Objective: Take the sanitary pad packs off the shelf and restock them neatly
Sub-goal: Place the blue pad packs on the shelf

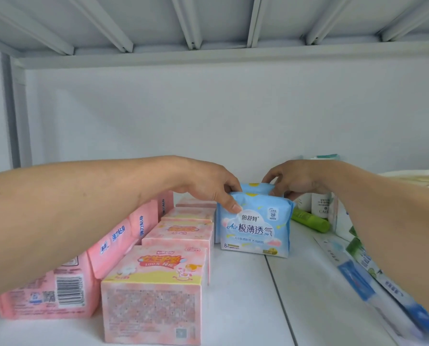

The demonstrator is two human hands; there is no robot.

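A pink printed box (153, 293) sits nearest on the white shelf (246, 295). Further back, left hand (208, 186) pinches the front blue pad pack (254, 226) by its top corner, while right hand (295, 179) grips the rear blue pack (258, 187). Seemingly mid-alignment; next, both packs need squaring upright together.

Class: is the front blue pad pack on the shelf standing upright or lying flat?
Upright: the front blue pad pack stands on its bottom edge, printed face forward.

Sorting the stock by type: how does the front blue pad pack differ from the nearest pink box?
The front blue pad pack is a soft pouch; the nearest pink box is rigid carton. The pack stands farther back, pinched by the left hand; the box is untouched. Both sit on the white shelf.
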